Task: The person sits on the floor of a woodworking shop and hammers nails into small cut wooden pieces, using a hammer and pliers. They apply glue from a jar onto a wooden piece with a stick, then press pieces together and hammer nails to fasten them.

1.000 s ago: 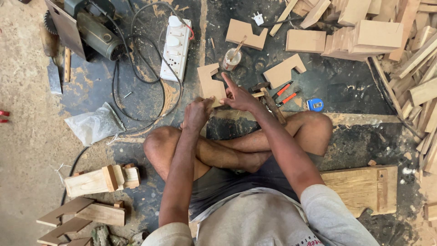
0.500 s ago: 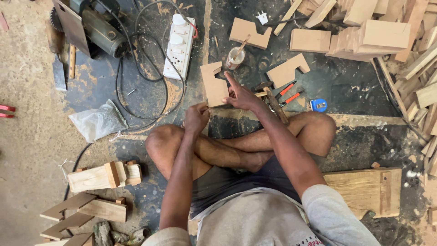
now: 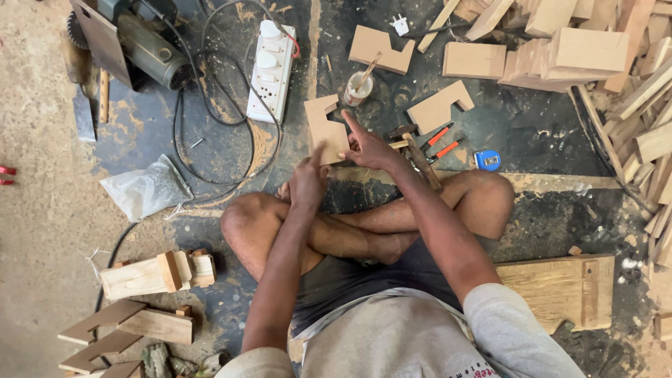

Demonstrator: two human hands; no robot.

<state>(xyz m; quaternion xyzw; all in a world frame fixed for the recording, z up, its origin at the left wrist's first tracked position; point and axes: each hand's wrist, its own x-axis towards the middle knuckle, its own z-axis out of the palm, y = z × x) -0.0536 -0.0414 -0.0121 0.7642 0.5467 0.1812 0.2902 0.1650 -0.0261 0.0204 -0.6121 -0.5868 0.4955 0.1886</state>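
left hand (image 3: 308,183): risen from loose fist, one finger now pointing at notched wooden piece (image 3: 325,128) | right hand (image 3: 371,148): fingers opened and spread, just right of that piece

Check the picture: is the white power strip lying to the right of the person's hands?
No. The power strip lies left of both hands.

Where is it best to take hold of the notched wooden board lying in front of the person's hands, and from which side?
Probably the long plain edges of the notched wooden board, below its notch. It lies flat, so the grip must pinch edgewise from the near end, where the left hand and right hand hover.
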